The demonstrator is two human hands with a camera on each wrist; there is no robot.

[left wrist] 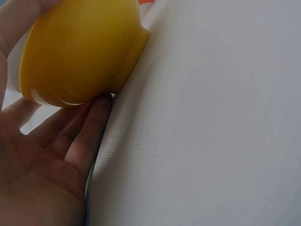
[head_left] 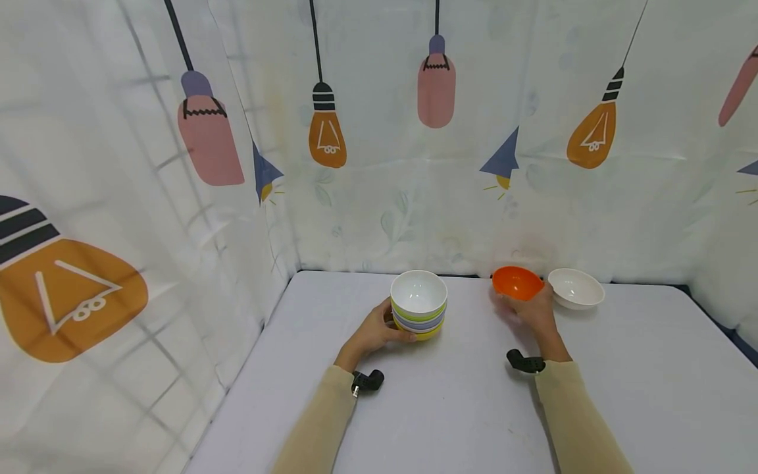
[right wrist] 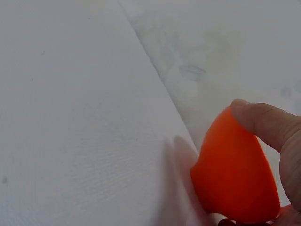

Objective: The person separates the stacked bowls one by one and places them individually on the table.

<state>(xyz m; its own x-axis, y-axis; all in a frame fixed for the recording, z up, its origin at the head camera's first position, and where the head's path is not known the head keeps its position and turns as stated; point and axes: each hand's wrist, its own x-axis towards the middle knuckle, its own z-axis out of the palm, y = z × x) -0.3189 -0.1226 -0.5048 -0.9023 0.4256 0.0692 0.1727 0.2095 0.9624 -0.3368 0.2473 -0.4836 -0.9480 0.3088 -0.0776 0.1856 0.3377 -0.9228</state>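
My left hand [head_left: 379,330] curls round the side of a stack of bowls on the left half of the table. A white bowl [head_left: 418,293] tops the stack, with green and lavender rims below it and a yellow bowl [left wrist: 82,52] at the bottom. In the left wrist view, fingers [left wrist: 91,127] reach beneath the yellow bowl's side, close to the tabletop. Farther right, my right hand [head_left: 535,311] grips an orange bowl [head_left: 515,283] near the back edge. The thumb [right wrist: 268,121] presses its rim in the right wrist view; the other fingers are mostly hidden.
Right beside the right hand, a separate white bowl [head_left: 577,289] stands near the table's back edge. The white table [head_left: 450,408] meets a hanging cloth [head_left: 379,224] printed with lamps at its back and left side.
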